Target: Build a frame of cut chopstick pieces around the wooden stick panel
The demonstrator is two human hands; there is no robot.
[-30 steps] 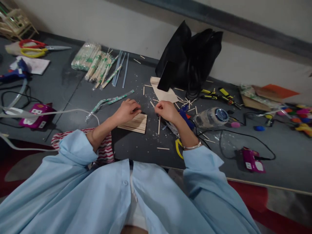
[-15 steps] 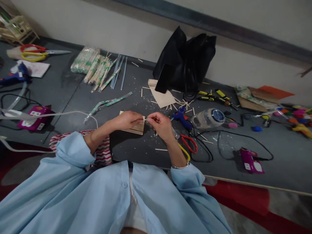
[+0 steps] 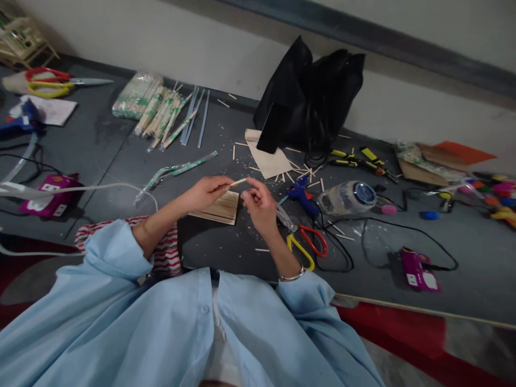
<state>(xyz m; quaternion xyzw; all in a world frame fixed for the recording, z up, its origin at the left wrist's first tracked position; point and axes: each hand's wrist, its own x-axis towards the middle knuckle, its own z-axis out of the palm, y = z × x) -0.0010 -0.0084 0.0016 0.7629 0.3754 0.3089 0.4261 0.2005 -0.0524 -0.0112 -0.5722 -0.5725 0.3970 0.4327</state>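
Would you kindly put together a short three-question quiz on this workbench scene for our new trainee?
1. True or false: the left hand pinches a short pale wooden stick.
2. What lies flat on the dark grey table under both hands?
A. a panel of joined wooden sticks
B. a white sheet of paper
C. a pink power strip
3. Fill in: the scissors with one red and one yellow handle lie on the person's ____ side of the right hand.

Key:
1. True
2. A, the panel of joined wooden sticks
3. right
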